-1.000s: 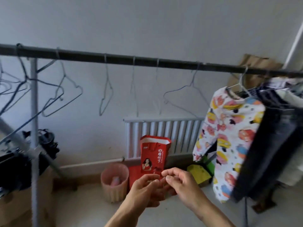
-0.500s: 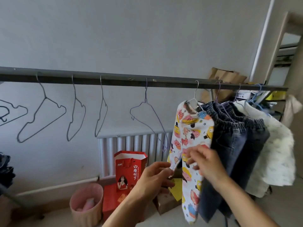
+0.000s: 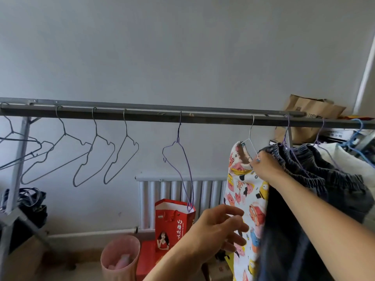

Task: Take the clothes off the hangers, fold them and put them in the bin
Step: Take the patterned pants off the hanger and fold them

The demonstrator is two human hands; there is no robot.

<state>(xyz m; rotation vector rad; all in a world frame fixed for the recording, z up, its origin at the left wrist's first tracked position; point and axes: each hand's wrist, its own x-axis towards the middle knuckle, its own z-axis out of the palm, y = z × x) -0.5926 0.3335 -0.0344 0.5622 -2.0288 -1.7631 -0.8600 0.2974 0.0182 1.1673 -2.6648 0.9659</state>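
In the head view, the printed top (image 3: 243,191) is hanging on a wire hanger (image 3: 250,136) toward the right end of the rail (image 3: 142,114), pressing against dark jeans (image 3: 324,179). The right hand (image 3: 265,165) is gripping the top's collar beside the hanger's shoulder. The left hand (image 3: 219,230) is reaching open-fingered at the top's lower edge, holding nothing. Pulling the collar sideways risks snagging the wire in the neck, dragging the hook off the rail or tugging the jeans loose. The pink bin (image 3: 119,254) is standing on the floor, left of the top.
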